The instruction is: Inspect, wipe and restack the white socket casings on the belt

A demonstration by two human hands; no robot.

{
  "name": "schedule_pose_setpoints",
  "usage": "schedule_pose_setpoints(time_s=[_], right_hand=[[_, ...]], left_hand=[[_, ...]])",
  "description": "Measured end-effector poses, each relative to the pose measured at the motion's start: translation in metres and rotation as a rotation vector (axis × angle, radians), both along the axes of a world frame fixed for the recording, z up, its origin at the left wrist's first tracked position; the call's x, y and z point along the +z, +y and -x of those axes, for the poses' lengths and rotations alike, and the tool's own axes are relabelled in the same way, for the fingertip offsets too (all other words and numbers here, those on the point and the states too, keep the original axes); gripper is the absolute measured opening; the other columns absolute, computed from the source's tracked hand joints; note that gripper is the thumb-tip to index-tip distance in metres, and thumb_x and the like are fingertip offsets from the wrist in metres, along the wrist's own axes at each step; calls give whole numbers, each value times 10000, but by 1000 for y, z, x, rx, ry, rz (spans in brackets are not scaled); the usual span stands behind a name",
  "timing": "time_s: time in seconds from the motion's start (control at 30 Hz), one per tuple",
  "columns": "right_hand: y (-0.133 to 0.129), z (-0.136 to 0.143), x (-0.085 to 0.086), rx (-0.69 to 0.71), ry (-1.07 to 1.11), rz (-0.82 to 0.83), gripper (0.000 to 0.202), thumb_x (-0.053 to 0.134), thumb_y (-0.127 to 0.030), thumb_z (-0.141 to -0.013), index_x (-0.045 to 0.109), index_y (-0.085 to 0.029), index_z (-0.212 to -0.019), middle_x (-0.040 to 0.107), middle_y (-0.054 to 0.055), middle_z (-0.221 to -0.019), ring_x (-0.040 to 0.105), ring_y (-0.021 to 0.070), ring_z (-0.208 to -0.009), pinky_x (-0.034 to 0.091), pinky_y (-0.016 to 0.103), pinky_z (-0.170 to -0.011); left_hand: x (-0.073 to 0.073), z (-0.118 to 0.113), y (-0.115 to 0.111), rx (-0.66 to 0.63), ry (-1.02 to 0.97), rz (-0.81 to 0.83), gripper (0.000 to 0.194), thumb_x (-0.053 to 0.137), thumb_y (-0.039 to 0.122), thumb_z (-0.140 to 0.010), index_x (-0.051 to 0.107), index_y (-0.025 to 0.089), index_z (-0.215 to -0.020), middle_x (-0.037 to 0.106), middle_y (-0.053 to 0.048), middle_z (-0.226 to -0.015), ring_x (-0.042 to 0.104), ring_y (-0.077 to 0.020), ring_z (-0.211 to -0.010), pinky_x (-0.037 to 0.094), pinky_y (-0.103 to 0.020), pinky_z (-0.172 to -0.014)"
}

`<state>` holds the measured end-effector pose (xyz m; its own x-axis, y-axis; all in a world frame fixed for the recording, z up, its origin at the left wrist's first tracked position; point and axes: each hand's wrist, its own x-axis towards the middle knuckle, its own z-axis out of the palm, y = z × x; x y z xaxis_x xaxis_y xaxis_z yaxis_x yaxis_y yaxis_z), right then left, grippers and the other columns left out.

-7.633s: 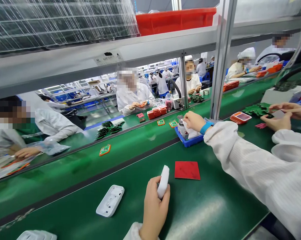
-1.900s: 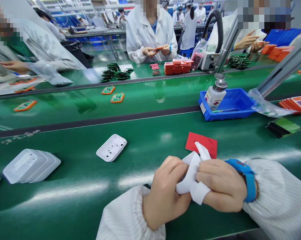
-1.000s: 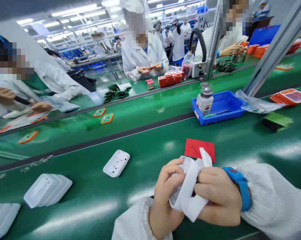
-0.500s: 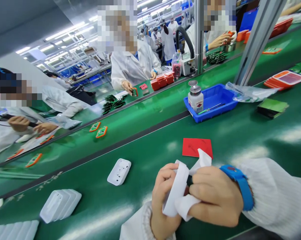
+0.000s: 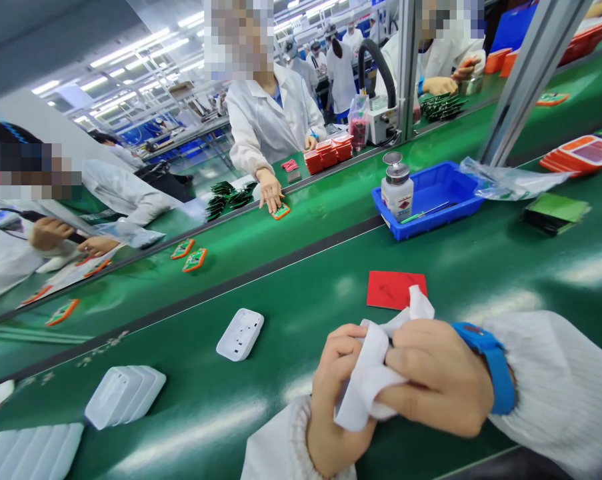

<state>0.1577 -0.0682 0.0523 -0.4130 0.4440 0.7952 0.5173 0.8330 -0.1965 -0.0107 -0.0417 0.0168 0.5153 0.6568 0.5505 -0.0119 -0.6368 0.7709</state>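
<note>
While the left hand (image 5: 338, 400) curls firmly around a white plastic shell (image 5: 361, 377), the right hand (image 5: 438, 377) pinches a white cloth (image 5: 421, 305) against it, fingers closed. Both are just above the green bench (image 5: 301, 300), near a red card (image 5: 393, 289); a blue tray (image 5: 445, 200) sits beyond, holding a metal-topped bottle (image 5: 397, 193).

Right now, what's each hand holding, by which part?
The left hand holds a white shell by its left side; the right hand grips a white cloth by its bunched middle.
</note>
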Motion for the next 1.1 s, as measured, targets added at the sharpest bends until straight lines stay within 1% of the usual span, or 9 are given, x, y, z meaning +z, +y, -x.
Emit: schedule_pose_setpoints(time_s=[0.07, 0.13, 0.2, 0.27, 0.37, 0.57, 0.73, 0.8, 1.1], right_hand=[[0, 0, 0, 38, -10, -18, 360, 276, -144, -1018, 610, -139, -883, 477, -3, -639, 399, 153, -548, 243, 304, -497], [0, -2, -1, 11, -21, -20, 327, 308, -173, -1024, 612, -137, -908, 495, 1, -654, 406, 152, -557, 251, 300, -512], [2, -6, -3, -40, -22, -2, 295, 334, -188, -1021, 605, -152, -910, 500, -3, -654, 399, 152, -553, 241, 297, -514], [3, -10, -5, -56, -16, 28, 299, 327, -176, -1012, 594, -178, -876, 477, -16, -630, 377, 146, -529, 220, 292, -504], [6, -12, -9, -20, 3, 59, 286, 343, -172, -974, 573, -206, -807, 420, -27, -607, 332, 135, -486, 195, 284, -486], [5, -8, -7, 2, 1, -141, 162, 490, -101, -825, 546, -219, -728, 363, -35, -568, 271, 134, -448, 146, 288, -488], [3, -9, -1, 63, 0, -19, 216, 457, -107, -864, 546, -217, -701, 378, -29, -589, 302, 141, -463, 147, 295, -479], [3, -9, 0, 67, 14, 20, 251, 438, -101, -867, 536, -216, -666, 361, -31, -578, 293, 142, -466, 134, 299, -480], [3, -12, 2, 110, -26, -33, 262, 430, -93, -884, 564, -210, -691, 382, -23, -564, 281, 146, -464, 124, 295, -482]], left_hand=[[1, -3, 0, -17, -41, 22, 222, 570, 304, -829, 552, 211, -1030, 579, -58, -989, 541, -238, -1018, 456, -394, -872], [2, -5, 0, -7, -72, 42, 268, 620, 362, -795, 550, 224, -1014, 585, -45, -956, 557, -237, -988, 470, -386, -850], [1, -5, -1, 29, -78, 59, 251, 656, 322, -773, 554, 227, -982, 586, -40, -962, 564, -226, -969, 479, -365, -827], [1, -4, -2, 38, -58, 63, 218, 654, 217, -769, 557, 220, -964, 585, -41, -991, 559, -215, -978, 472, -351, -829], [1, 0, -2, -22, -52, 57, 247, 648, 146, -744, 559, 194, -970, 581, -59, -1014, 545, -226, -998, 458, -360, -831], [2, 3, 1, -113, -74, 43, 226, 629, 115, -750, 562, 185, -955, 545, -50, -861, 516, -210, -915, 441, -381, -802], [4, 2, 2, -123, -58, -13, 199, 617, 190, -771, 549, 176, -957, 523, -75, -870, 506, -225, -889, 455, -419, -769], [5, 1, 2, -114, -43, -37, 212, 610, 168, -762, 548, 176, -964, 515, -73, -864, 508, -220, -877, 463, -416, -758], [4, 3, 1, -115, -2, -92, 290, 603, 125, -727, 550, 163, -1009, 500, -84, -901, 503, -225, -910, 474, -410, -765]])
